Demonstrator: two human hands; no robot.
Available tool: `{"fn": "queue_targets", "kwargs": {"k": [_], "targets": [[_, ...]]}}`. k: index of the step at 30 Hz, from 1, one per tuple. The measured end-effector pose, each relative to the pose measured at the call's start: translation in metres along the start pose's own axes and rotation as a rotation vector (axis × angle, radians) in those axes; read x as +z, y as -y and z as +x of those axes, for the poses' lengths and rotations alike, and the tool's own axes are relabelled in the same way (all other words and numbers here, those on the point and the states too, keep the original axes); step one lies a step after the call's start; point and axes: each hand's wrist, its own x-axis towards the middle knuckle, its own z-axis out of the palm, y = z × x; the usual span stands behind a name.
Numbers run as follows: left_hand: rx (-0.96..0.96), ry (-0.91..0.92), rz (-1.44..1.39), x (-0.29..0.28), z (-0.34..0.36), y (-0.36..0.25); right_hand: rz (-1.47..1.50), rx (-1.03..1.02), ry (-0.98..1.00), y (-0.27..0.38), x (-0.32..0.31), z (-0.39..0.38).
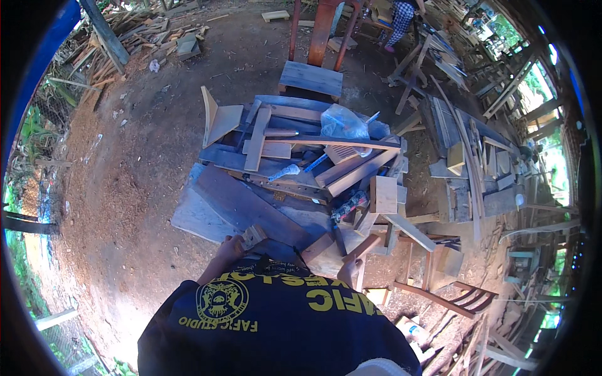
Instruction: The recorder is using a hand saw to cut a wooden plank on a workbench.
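My left hand (231, 247) is closed on a small light wooden block (253, 237) at the near edge of the workbench. Just beyond it, a wide dark plank (251, 203) lies slantwise on the bench top (188, 210). On the other side of my body, my right hand (348, 271) grips the lower end of a short reddish-brown wood piece (362, 248), which tilts up to the right. Some of the fingers of both hands are hidden. Near the right hand, a power tool (348, 207) rests among the wood pieces.
Loose boards, a clear plastic bag (345, 122) and a blue-handled tool (315, 163) cover the bench's far half. A pale block (384, 194) stands at its right side. A wooden chair frame (448, 297) lies to the right. Beyond the bench is a stool (310, 78); another person (401, 22) is farther back.
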Motion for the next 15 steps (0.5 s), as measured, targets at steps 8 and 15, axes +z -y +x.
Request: {"fn": "queue_targets", "kwargs": {"k": [8, 15], "targets": [[-0.031, 0.114, 0.031, -0.005, 0.008, 0.000, -0.603, -0.321, 0.180, 0.002, -0.027, -0.017], [0.031, 0.117, 0.090, 0.023, 0.030, 0.035, -0.634, -0.339, 0.174, -0.019, -0.041, 0.014]]}}
